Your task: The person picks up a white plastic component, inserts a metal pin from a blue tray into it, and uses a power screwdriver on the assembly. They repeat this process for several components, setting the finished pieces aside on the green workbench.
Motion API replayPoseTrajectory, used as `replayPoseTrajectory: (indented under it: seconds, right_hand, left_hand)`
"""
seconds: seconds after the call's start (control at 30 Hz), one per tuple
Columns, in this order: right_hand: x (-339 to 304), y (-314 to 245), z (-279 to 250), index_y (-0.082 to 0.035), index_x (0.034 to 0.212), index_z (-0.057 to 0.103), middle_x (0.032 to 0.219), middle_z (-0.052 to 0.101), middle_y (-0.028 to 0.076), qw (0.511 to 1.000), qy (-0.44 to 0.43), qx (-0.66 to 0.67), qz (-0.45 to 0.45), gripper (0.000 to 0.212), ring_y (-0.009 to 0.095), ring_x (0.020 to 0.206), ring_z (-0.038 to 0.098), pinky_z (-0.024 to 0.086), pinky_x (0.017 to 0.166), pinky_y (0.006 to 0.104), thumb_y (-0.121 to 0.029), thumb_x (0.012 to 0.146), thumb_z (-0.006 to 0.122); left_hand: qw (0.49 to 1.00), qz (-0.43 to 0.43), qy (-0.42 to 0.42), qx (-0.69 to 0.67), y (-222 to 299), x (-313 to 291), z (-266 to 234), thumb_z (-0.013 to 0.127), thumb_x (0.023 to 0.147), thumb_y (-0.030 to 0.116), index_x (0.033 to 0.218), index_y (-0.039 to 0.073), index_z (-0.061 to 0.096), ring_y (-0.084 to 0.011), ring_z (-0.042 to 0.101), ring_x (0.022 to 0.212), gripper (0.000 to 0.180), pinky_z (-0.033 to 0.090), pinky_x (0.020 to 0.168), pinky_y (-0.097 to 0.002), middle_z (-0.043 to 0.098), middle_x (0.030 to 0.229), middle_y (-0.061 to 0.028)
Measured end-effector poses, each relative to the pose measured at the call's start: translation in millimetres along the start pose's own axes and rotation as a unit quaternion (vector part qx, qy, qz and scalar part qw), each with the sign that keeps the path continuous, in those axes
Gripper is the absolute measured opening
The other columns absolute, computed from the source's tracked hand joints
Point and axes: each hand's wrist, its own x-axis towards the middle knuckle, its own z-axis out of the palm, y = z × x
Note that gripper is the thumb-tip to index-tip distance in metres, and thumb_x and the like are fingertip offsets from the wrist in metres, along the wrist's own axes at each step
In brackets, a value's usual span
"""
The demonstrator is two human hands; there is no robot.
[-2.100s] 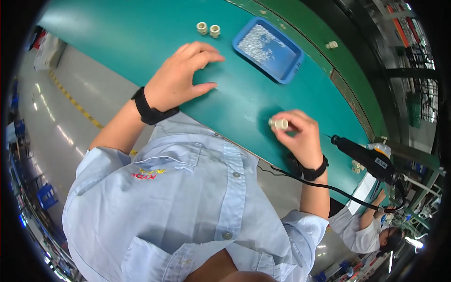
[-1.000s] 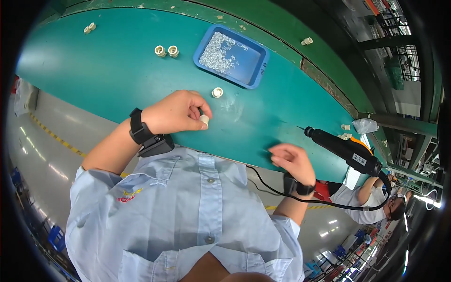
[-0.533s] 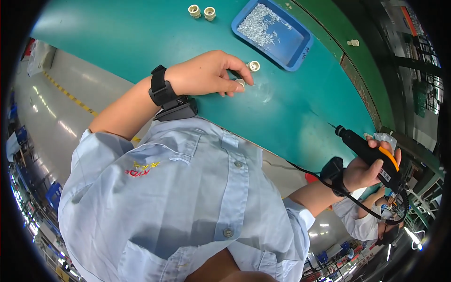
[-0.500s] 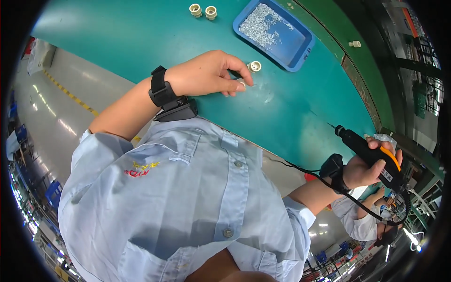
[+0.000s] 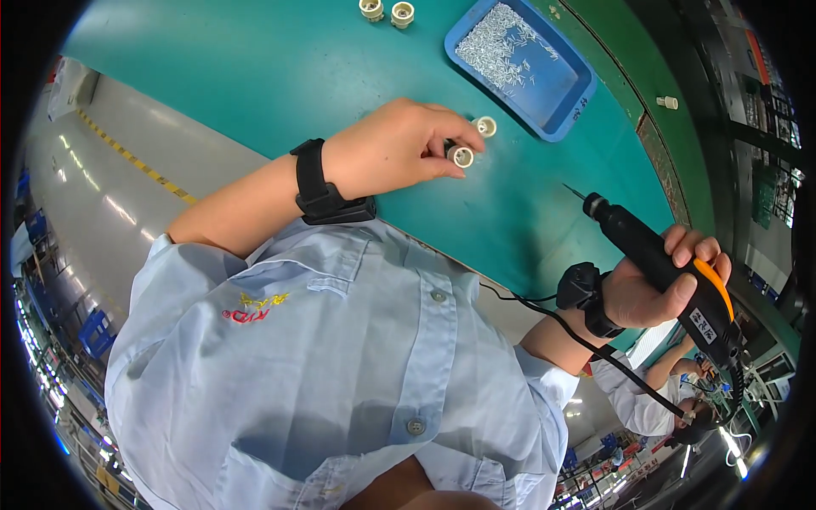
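Note:
Over the green table (image 5: 255, 76), my left hand (image 5: 395, 149) pinches a small cream round socket (image 5: 461, 157) between thumb and fingers. The open round end of this socket faces me, with metal parts inside. Just behind it, close to my fingertips, stands a second cream socket (image 5: 484, 127). My right hand (image 5: 654, 285) is wrapped round a black electric screwdriver (image 5: 637, 242) with an orange strip. Its thin bit points up and left toward the sockets, apart from them. A black cable runs from the tool past my right wrist.
A blue tray (image 5: 565, 110) holding many small silvery screws lies at the back. Two cream sockets (image 5: 402, 14) stand at the far left, and another (image 5: 667, 103) lies on the green ledge at right. Another person (image 5: 646, 395) sits at lower right.
The socket in my left hand shows its open end now, where fingers mostly covered it before. The screwdriver has come left and up, nearer the sockets. The whole view has shifted slightly.

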Motion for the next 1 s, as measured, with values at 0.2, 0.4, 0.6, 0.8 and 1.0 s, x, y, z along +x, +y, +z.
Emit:
replayPoseTrajectory:
  seconds: [0.2,0.4,0.6,0.8,1.0]
  right_hand:
    - [-2.5,-7.4,9.8,-0.006,0.111,0.054,0.096,0.047,0.005,0.997,-0.014,0.068,0.037,0.042,0.014,0.079,0.048,0.039,0.071,0.0289,-0.017,0.074,0.071]
    - [-0.4,-6.6,19.8,-0.011,0.120,0.050,0.096,0.049,0.008,0.989,-0.124,0.075,0.035,0.043,0.018,0.075,0.052,0.043,0.071,0.0360,-0.033,0.086,0.065]
    - [0.6,-8.7,23.0,-0.007,0.128,0.043,0.066,0.052,0.005,0.991,-0.081,0.027,0.105,0.059,0.018,0.054,0.051,0.048,0.073,0.0425,-0.044,0.086,0.063]
    - [6.5,-8.0,17.5,-0.010,0.120,0.046,0.077,0.053,0.003,0.983,-0.141,0.078,0.086,0.048,0.017,0.065,0.054,0.050,0.077,0.0418,-0.032,0.085,0.070]
    - [37.8,-13.9,39.2,-0.015,0.111,0.052,0.075,0.043,-0.001,0.987,-0.142,0.042,0.063,0.020,0.015,0.073,0.049,0.039,0.102,0.0589,-0.019,0.092,0.048]
  left_hand:
    - [1.000,-0.029,0.003,0.006,7.2,-5.0,-0.6,0.071,0.080,0.004,0.097,0.003,0.062,-0.0160,0.065,0.072,0.019,0.051,0.062,-0.0273,0.064,0.090,-0.0076]
    - [0.999,0.033,0.041,0.006,-1.9,-5.2,1.5,0.071,0.078,0.000,0.098,0.003,0.065,-0.0170,0.064,0.071,0.021,0.051,0.062,-0.0271,0.062,0.090,-0.0076]
    - [0.999,0.039,0.037,0.002,-3.2,-3.4,1.3,0.069,0.078,-0.003,0.103,0.003,0.066,-0.0179,0.065,0.074,0.026,0.052,0.066,-0.0275,0.062,0.091,-0.0079]
    - [0.999,0.030,0.039,-0.002,0.2,-8.5,1.8,0.069,0.078,-0.005,0.106,0.004,0.066,-0.0170,0.064,0.074,0.030,0.053,0.066,-0.0267,0.062,0.094,-0.0078]
    - [0.999,0.006,0.016,0.028,17.4,-11.9,-11.2,0.076,0.073,0.000,0.107,0.004,0.066,-0.0135,0.064,0.073,0.036,0.053,0.065,-0.0251,0.061,0.096,-0.0080]
